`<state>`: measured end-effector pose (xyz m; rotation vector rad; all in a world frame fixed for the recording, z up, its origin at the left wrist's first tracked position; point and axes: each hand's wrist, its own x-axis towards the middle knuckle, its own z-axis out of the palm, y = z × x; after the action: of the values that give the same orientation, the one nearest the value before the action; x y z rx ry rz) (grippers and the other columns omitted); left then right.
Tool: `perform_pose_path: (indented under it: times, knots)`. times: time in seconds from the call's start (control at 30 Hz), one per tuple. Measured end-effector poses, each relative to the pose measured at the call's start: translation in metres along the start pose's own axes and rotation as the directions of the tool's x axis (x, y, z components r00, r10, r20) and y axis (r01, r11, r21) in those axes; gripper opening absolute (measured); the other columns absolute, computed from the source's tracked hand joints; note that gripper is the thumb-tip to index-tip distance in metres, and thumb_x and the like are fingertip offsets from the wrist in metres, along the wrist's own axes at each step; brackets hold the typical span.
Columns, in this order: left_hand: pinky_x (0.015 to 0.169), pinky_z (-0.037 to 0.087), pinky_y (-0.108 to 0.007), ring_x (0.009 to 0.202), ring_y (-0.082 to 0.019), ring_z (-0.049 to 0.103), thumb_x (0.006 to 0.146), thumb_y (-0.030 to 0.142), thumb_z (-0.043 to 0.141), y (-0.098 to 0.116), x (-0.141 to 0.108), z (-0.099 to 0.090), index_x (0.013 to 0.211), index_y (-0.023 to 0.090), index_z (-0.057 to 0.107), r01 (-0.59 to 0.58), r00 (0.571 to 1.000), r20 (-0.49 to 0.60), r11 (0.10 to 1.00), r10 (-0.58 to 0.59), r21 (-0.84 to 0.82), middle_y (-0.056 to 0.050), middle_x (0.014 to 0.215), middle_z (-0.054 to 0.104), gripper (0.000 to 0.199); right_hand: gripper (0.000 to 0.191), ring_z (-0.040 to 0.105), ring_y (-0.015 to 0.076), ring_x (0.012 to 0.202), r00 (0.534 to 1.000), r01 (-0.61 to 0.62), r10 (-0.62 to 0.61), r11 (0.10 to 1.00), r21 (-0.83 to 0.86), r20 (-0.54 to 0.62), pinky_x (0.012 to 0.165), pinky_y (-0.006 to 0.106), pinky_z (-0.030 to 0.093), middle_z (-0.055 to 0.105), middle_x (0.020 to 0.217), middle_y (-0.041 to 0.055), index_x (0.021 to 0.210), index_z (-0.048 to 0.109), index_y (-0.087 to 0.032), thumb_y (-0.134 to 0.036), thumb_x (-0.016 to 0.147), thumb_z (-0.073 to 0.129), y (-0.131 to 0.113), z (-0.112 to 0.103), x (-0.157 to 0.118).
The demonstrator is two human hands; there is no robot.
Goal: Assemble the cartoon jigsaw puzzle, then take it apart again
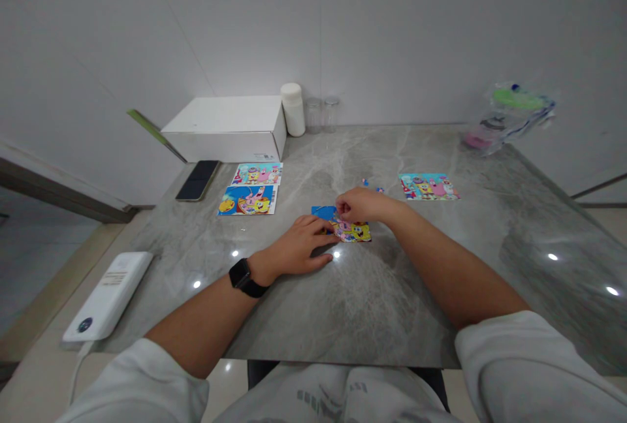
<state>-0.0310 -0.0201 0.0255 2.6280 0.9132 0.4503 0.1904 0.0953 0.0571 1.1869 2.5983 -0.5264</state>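
Note:
A small cartoon jigsaw puzzle (pixel 361 232) lies on the grey table in front of me, its picture partly covered by my hands. My left hand (pixel 306 247), with a black watch on the wrist, rests open with its fingertips on the puzzle's left and lower edge. Over the puzzle's upper part, my right hand (pixel 361 205) is closed in a pinch; whatever is between its fingertips is hidden. Just behind the right hand lie small loose puzzle pieces (pixel 365 182).
Cartoon picture cards (pixel 247 201) lie at left and another picture card (pixel 430 187) at right. Behind stand a white box (pixel 223 129), a white bottle (pixel 292 109) and clear glasses (pixel 330 115). A phone (pixel 198 181), a white power bank (pixel 108 296) and a plastic bag (pixel 507 119) flank them.

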Motion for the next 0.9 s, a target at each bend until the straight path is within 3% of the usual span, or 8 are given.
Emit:
perform_pose_path:
  times: [0.23,0.47,0.6,0.77,0.9]
  knots:
    - [0.113,0.042,-0.05,0.128,-0.03,0.057,0.098,0.039,0.066,-0.002,0.0,0.002,0.137,0.028,0.069,-0.014,1.0,-0.018,1.0,0.014,-0.001,-0.01,0.139,0.065,0.041,0.018,0.072,0.0212,0.09,1.0,0.016,-0.016,0.999,-0.031,0.026,0.068,0.027,0.042,0.082,0.1,0.0061,0.101,0.08,-0.022,-0.025,0.086,0.07,-0.005,0.006,0.002]
    - [0.111,0.043,-0.048,0.125,-0.029,0.059,0.098,0.036,0.066,-0.002,0.0,0.002,0.135,0.029,0.07,-0.016,0.998,-0.064,1.0,0.015,-0.018,-0.009,0.135,0.067,0.038,0.019,0.071,0.0191,0.088,1.0,0.01,-0.01,1.0,0.016,-0.004,0.07,0.025,0.043,0.081,0.099,0.0057,0.103,0.081,-0.021,-0.023,0.089,0.068,-0.016,-0.006,-0.01]
    - [0.108,0.044,-0.047,0.121,-0.028,0.062,0.099,0.032,0.063,-0.004,0.001,0.0,0.128,0.029,0.073,0.008,0.992,-0.129,1.0,-0.011,-0.02,-0.009,0.131,0.069,0.031,0.016,0.068,0.016,0.081,0.982,0.076,-0.049,0.986,0.149,-0.18,0.072,0.024,0.042,0.079,0.093,0.0049,0.102,0.079,-0.018,-0.02,0.091,0.067,-0.014,-0.026,-0.027]
    - [0.101,0.047,-0.045,0.11,-0.025,0.066,0.1,0.029,0.059,-0.014,0.002,0.001,0.116,0.026,0.077,0.088,0.966,-0.24,0.995,-0.094,-0.037,-0.009,0.118,0.073,0.024,0.014,0.062,0.0136,0.075,0.874,0.156,-0.023,0.96,0.235,-0.485,0.072,0.025,0.041,0.075,0.087,0.0029,0.097,0.077,-0.017,-0.022,0.094,0.064,-0.008,-0.052,-0.052]
    - [0.098,0.051,-0.042,0.106,-0.023,0.067,0.1,0.03,0.059,-0.025,0.001,0.001,0.113,0.022,0.076,0.153,0.923,-0.338,0.982,-0.182,-0.111,-0.008,0.111,0.073,0.023,0.013,0.061,0.0151,0.079,0.786,0.104,0.038,0.976,0.193,-0.618,0.075,0.026,0.04,0.073,0.089,0.0039,0.096,0.075,-0.017,-0.021,0.095,0.062,0.002,-0.036,-0.058]
